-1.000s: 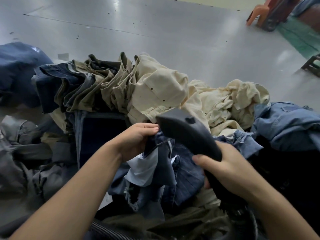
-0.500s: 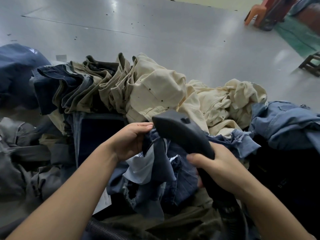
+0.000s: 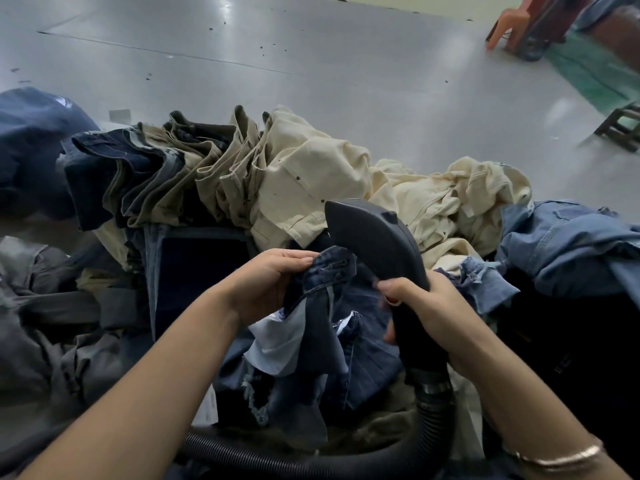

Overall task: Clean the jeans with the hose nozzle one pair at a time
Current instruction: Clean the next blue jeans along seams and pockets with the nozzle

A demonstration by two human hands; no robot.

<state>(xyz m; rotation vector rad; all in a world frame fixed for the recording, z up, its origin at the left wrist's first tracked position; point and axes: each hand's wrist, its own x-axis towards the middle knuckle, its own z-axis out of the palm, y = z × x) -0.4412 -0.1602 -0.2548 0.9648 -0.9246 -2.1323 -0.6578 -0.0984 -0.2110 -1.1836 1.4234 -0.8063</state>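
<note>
Overhead light is striking the grey floor point(image 3: 311, 57), glaring in a bright streak at the top and a softer patch to the right. The cream clothes point(image 3: 311, 174) are showing evenly lit, while the dark pile point(image 3: 571, 358) at the right is sinking into shadow with detail lost. Wide-angle distortion is bending the floor seams and stretching the forearms at the lower edge. The corners are blurring slightly.

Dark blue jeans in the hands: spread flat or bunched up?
Bunched up. The left hand grips the dark blue jeans at the waistband; the rest hangs crumpled beside the black hose nozzle.
</note>
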